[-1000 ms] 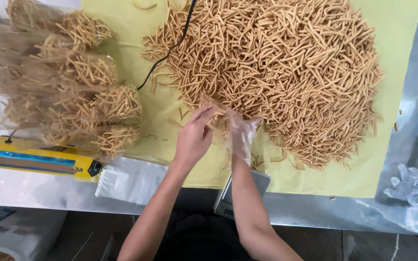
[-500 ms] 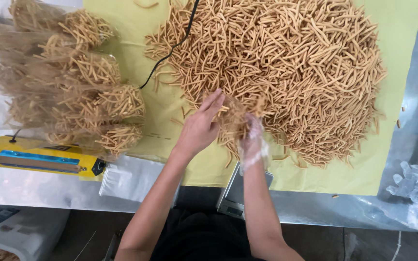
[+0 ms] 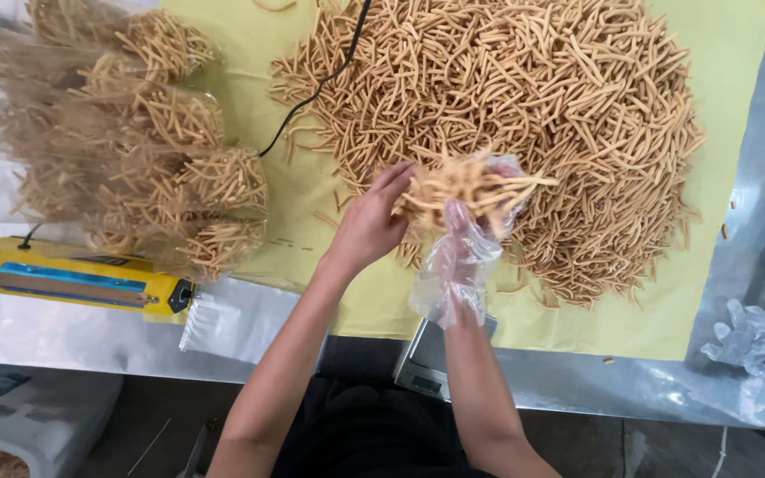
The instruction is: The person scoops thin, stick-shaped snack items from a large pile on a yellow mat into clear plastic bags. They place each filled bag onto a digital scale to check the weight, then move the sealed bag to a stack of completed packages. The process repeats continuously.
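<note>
The right hand (image 3: 475,230), in a clear plastic glove, gripped a bunch of tan fried snack sticks (image 3: 467,181) at the pile's (image 3: 560,106) 7 o'clock edge. The bare left hand (image 3: 372,226), fingers loosely curled, touched the bunch at 9 o'clock.

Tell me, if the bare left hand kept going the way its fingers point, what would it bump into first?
The left hand points up and right, straight at the handful of fried sticks held by the right hand. Its fingertips look nearly touching them; beyond lies the big pile.
</note>
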